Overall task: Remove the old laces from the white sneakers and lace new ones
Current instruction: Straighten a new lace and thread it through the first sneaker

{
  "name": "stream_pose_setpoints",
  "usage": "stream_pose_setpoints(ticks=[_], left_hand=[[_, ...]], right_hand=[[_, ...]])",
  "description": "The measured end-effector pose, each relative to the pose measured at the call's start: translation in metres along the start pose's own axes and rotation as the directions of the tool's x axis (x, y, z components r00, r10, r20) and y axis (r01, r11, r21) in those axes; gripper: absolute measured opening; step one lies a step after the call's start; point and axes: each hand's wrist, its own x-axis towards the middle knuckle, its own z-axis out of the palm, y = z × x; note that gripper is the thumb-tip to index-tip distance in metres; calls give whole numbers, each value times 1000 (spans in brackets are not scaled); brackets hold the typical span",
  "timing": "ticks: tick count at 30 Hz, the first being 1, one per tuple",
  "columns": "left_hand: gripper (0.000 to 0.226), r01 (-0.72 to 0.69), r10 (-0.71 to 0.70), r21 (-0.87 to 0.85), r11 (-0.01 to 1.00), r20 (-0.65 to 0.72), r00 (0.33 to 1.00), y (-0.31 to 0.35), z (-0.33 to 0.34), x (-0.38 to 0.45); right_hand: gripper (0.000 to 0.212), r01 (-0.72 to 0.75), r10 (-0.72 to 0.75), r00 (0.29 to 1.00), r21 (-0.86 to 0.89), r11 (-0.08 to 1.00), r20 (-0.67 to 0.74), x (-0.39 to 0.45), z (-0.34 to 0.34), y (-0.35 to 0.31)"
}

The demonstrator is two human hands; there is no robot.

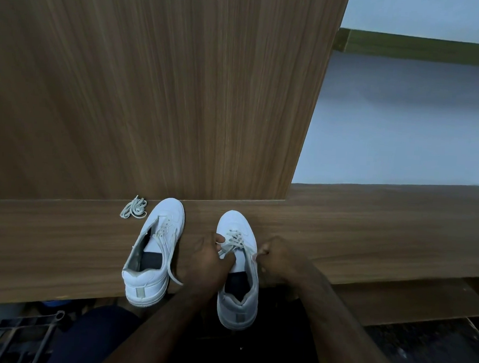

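Two white sneakers stand side by side on a wooden ledge (369, 237), toes pointing away from me. The left sneaker (153, 249) has a loose lace hanging over its right side. The right sneaker (237, 268) is laced at the front, its heel over the ledge's near edge. My left hand (208, 263) pinches its lace (233, 244) from the left side. My right hand (279, 263) grips the other lace end at the shoe's right side. A bundle of off-white laces (134, 207) lies left of the left sneaker's toe.
A tall wooden panel (154, 86) rises directly behind the ledge. A pale blue wall shows at the right. A lower wooden step (407, 301) sits at the right. A metal wire rack (13, 333) is at the bottom left, beside my dark-trousered knee.
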Motion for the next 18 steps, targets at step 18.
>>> stream_pose_setpoints(ticks=[18], left_hand=[[33,18,-17,50,999,-14,1000,-7,6,2]], right_hand=[[16,593,-51,496,295,750,-867,-66,-99,-64]])
